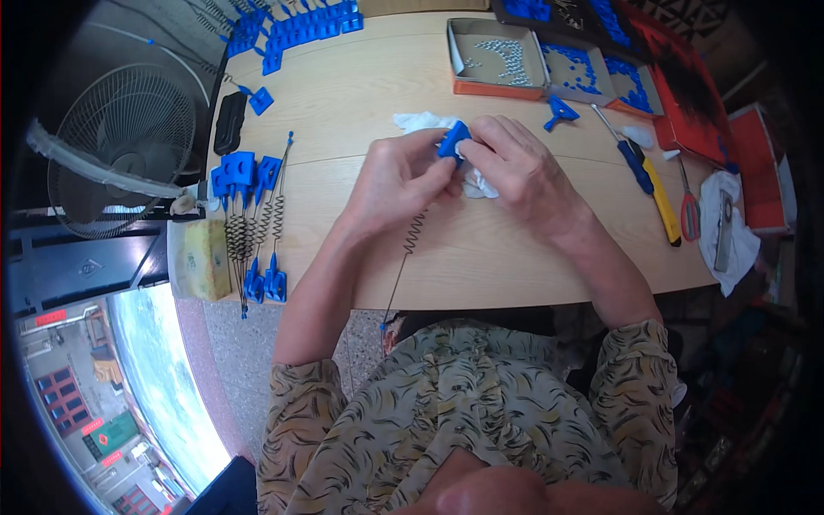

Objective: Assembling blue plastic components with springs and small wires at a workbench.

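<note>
1. At far left, a white standing fan [120, 150] sits on the floor beside the pale wooden surface [515, 249].
2. Along the surface's left edge lies a row of finished pieces [251, 215], blue plastic heads joined to coiled wire springs, with a black oblong object [229, 122] above them and more blue parts [296, 30] heaped at the far corner.
3. At centre, the left hand [402, 178] has its grip closed, thumb and fingers pinching the lower side of a small blue plastic piece [452, 140] held just above the surface.
4. A wire spring [413, 233] hangs from the hands, trailing down past the near edge of the surface.
5. The right hand [515, 167] grips the same blue piece from the other side, fingers curled shut over it, with a white cloth [421, 121] beneath.
6. Further right stand open boxes: one of small metal parts [502, 58], others of blue parts [573, 70].
7. A blue-handled screwdriver [631, 159], a yellow utility knife [663, 202] and red-handled scissors [689, 210] lie near the right edge.
</note>
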Tool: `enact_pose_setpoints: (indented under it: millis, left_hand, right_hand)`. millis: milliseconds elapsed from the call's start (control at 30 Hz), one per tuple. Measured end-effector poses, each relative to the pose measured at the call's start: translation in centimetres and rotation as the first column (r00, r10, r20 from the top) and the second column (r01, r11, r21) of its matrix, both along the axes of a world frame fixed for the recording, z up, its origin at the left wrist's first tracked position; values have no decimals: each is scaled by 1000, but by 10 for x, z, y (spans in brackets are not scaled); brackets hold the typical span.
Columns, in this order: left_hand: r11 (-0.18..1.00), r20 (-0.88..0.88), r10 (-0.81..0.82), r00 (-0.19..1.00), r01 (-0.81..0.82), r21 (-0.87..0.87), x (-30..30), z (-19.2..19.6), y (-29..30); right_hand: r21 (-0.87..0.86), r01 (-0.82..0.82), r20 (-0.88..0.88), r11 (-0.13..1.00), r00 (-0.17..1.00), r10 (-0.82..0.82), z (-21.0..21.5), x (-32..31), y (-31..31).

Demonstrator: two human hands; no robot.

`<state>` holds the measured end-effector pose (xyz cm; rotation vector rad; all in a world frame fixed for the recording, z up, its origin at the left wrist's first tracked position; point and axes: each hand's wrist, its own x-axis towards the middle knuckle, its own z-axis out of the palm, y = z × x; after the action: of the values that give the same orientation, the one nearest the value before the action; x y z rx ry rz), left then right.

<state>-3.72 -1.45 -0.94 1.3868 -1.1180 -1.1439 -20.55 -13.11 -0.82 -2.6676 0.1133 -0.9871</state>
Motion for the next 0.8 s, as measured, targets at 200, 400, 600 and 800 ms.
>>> enact_pose_setpoints:
  millis: [200, 400, 600, 800]
  left_hand:
    - [998, -277, 44, 960, -30, 54, 2, 1, -2]
    - [998, -283, 49, 958, -38, 44, 0, 0, -4]
    - [989, -166, 135, 977, -142, -32, -9, -4, -4]
    - [934, 292, 303, 907, -221, -282, -13, -26, -4]
  right_hand:
    - [221, 121, 188, 968, 968, -164, 6, -9, -1]
    - [284, 129, 174, 950, 968, -183, 3, -7, 4]
    - [91, 71, 99, 993, 992, -80, -12, 1, 11]
    - [200, 161, 41, 966, 984, -173, -13, 6, 28]
